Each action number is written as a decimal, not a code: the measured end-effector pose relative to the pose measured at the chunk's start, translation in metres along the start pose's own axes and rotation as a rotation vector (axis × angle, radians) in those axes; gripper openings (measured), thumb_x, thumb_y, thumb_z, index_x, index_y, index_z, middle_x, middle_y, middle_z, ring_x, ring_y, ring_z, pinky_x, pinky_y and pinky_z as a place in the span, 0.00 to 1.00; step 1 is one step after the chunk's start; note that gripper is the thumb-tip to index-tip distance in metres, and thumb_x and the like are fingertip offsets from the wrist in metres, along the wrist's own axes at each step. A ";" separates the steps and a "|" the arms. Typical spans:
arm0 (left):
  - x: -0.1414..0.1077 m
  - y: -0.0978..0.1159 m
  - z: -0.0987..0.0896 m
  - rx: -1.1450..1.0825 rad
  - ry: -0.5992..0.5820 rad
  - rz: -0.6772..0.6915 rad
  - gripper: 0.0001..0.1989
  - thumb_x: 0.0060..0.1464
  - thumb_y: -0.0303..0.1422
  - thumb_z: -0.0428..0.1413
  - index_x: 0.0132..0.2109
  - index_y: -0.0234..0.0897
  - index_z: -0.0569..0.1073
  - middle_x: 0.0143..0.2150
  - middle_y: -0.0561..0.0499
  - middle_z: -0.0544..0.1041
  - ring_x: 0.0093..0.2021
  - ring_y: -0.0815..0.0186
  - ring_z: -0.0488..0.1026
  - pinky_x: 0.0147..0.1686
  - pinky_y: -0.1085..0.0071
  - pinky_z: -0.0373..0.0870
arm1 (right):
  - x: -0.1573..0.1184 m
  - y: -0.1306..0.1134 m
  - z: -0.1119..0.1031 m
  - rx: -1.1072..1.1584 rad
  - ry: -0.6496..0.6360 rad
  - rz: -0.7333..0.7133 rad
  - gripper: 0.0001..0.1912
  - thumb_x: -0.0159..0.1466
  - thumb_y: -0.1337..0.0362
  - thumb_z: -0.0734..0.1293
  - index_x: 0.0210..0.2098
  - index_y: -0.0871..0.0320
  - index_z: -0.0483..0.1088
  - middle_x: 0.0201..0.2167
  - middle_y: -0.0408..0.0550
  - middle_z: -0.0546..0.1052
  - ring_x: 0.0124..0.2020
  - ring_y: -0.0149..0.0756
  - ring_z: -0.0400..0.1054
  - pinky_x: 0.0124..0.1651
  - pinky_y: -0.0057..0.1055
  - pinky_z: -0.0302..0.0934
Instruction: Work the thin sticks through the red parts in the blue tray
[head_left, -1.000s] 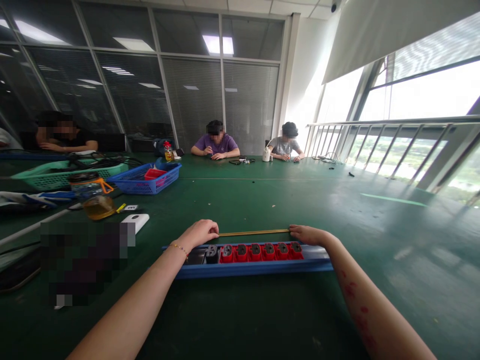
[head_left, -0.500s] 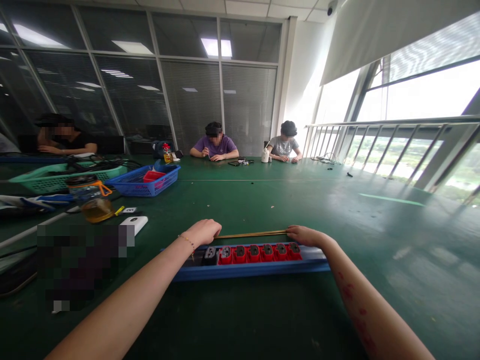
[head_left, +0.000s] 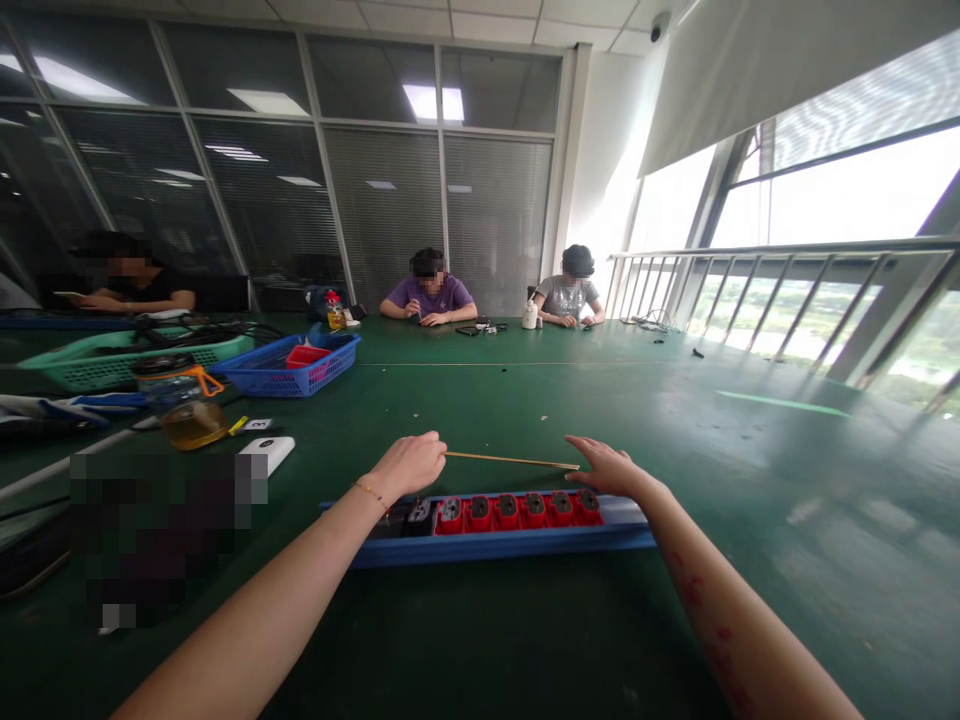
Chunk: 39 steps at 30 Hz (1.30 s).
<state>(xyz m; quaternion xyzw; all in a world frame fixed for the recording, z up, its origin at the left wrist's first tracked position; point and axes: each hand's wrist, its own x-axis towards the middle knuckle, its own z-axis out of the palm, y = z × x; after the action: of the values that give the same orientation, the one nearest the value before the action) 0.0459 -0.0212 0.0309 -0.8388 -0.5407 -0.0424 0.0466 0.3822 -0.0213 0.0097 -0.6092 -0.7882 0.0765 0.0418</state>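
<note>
The right hand [head_left: 611, 468] no longer closes on the thin sticks [head_left: 512, 460]; its thumb and fingers stand spread near their free end. From the grip of the left hand [head_left: 411, 464], the sticks now slope down rightward, forming a narrower line. Far left beyond the grip, a seated person [head_left: 139, 285] now holds a pale object [head_left: 70, 295].

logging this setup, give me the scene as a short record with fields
Left hand: closed on one end of a thin stick
Right hand: open, around the stick's other end; contact unclear
Stick count: one or a bundle, cannot tell
Blue tray: nearer the person than the stick
Tray row: black piece leftmost, then six red pieces
Further left: blue basket, jar
</note>
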 end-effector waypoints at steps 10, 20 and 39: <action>-0.040 0.019 -0.030 -0.092 0.147 0.028 0.16 0.56 0.32 0.38 0.34 0.39 0.69 0.33 0.51 0.73 0.33 0.66 0.69 0.36 0.68 0.58 | -0.021 -0.030 -0.041 0.035 -0.011 -0.244 0.18 0.59 0.51 0.56 0.30 0.56 0.70 0.23 0.44 0.71 0.24 0.32 0.63 0.27 0.26 0.53; -0.071 0.011 -0.031 -0.442 -0.074 0.003 0.18 0.51 0.46 0.46 0.46 0.46 0.67 0.35 0.55 0.74 0.32 0.67 0.70 0.31 0.75 0.60 | -0.052 -0.024 -0.033 0.310 0.144 -0.174 0.24 0.62 0.48 0.49 0.25 0.58 0.63 0.20 0.41 0.66 0.22 0.29 0.58 0.26 0.25 0.52; -0.075 0.014 -0.008 -0.753 0.178 -0.220 0.18 0.53 0.46 0.43 0.36 0.39 0.71 0.30 0.53 0.75 0.30 0.66 0.70 0.28 0.75 0.61 | -0.062 -0.033 -0.016 0.380 0.309 -0.135 0.15 0.61 0.52 0.55 0.29 0.56 0.64 0.17 0.39 0.68 0.19 0.29 0.60 0.23 0.25 0.51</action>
<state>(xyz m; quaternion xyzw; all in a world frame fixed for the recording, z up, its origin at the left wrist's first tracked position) 0.0276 -0.0956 0.0293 -0.7275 -0.5679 -0.3145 -0.2221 0.3693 -0.0884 0.0327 -0.5407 -0.7830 0.1264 0.2803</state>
